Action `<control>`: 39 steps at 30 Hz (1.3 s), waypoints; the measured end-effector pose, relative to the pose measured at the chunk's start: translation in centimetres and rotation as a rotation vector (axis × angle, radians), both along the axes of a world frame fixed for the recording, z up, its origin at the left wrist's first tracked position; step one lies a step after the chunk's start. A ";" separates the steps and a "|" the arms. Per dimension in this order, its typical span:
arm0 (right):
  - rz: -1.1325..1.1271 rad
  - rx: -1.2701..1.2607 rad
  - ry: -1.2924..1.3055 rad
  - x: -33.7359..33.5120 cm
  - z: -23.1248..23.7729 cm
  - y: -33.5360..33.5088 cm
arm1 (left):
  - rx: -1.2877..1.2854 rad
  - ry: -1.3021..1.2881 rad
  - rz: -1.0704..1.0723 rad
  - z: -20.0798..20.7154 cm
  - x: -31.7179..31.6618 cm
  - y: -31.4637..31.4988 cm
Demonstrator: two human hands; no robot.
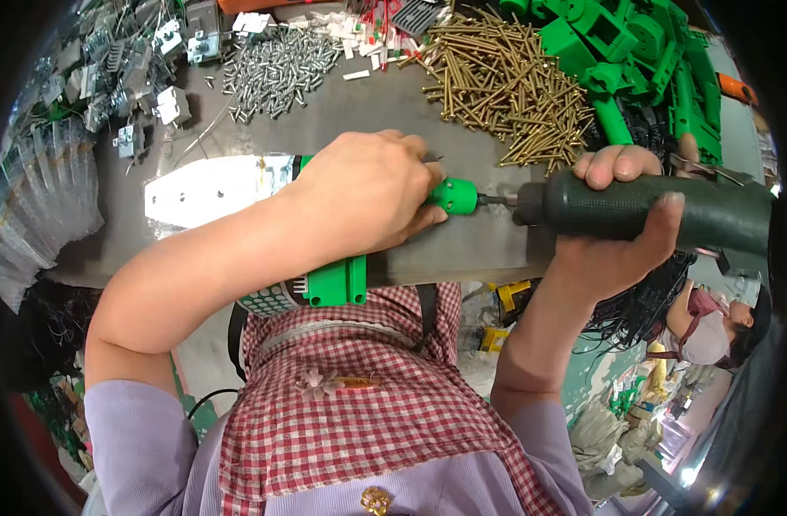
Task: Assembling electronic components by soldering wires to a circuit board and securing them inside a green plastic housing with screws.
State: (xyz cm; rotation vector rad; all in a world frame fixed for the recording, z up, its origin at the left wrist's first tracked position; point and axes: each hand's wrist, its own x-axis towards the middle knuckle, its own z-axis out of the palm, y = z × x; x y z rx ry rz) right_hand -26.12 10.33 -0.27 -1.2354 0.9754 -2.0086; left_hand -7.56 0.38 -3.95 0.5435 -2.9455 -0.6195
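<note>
My left hand is closed around a green plastic tool housing at the table's near edge, hiding its middle. A green cylindrical end with small holes sticks out to the right of my fingers. On the left, a white flat blade-shaped piece in clear wrap extends from it. My right hand grips a dark power screwdriver held level. Its bit points left and meets the cylinder's end face; I cannot tell if a screw is there.
Behind lie piles of short silver screws and long brass-coloured screws. Green housings are heaped at the far right, metal-and-plastic switch parts at the far left. Clear plastic sleeves hang at left. Another person is at right.
</note>
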 end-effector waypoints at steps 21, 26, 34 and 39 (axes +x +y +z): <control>-0.036 0.002 0.269 3.7 -1.0 -1.2 | 0.083 0.040 -0.033 -0.8 0.3 0.8; 0.247 -0.067 0.293 2.0 -1.9 -2.9 | -0.026 0.014 -0.012 -1.1 0.5 1.3; 0.294 -0.099 0.266 1.7 -1.4 -5.1 | 0.017 0.002 -0.033 -0.8 0.2 1.0; 0.454 -0.077 0.236 1.0 -1.8 -5.6 | -0.013 0.002 -0.079 -0.6 0.8 1.0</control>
